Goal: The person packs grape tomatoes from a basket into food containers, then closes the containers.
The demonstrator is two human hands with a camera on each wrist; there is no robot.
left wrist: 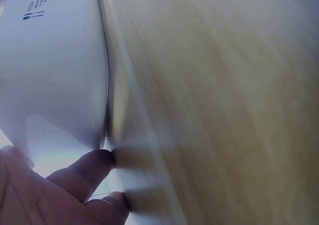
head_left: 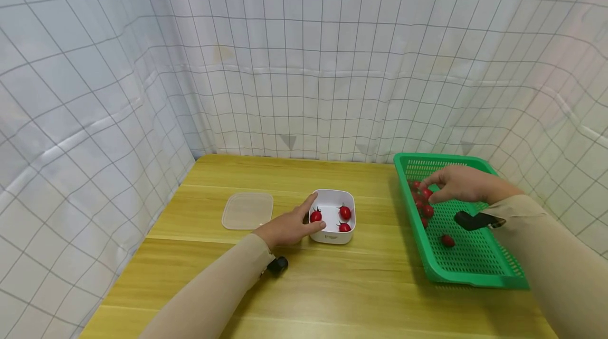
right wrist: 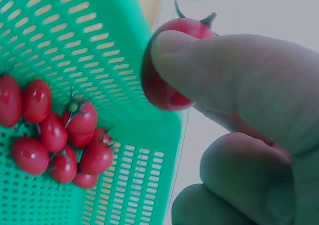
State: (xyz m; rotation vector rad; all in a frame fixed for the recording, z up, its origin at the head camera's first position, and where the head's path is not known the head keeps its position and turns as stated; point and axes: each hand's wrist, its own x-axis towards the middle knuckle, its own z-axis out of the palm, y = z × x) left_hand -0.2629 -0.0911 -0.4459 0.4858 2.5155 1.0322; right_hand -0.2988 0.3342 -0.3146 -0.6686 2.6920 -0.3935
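My right hand [head_left: 463, 183] is over the left part of the green basket [head_left: 475, 280] and pinches a red cherry tomato [right wrist: 162, 93] with a green stem between thumb and finger. Below it, several cherry tomatoes [right wrist: 52, 133] lie clustered in the basket, seen in the right wrist view. My left hand [head_left: 290, 227] rests against the left side of a white square box [head_left: 332, 237], fingers spread and thumb over the front rim. In the left wrist view, fingertips [left wrist: 104, 158] show low by the box's corner. Three cherry tomatoes [head_left: 345, 213] sit inside the box.
A translucent flat lid [head_left: 248, 211] lies on the wooden table [head_left: 304, 286] left of the box. One more tomato [head_left: 447, 240] lies apart in the basket. White gridded curtains [head_left: 304, 64] enclose the table at the back and sides.
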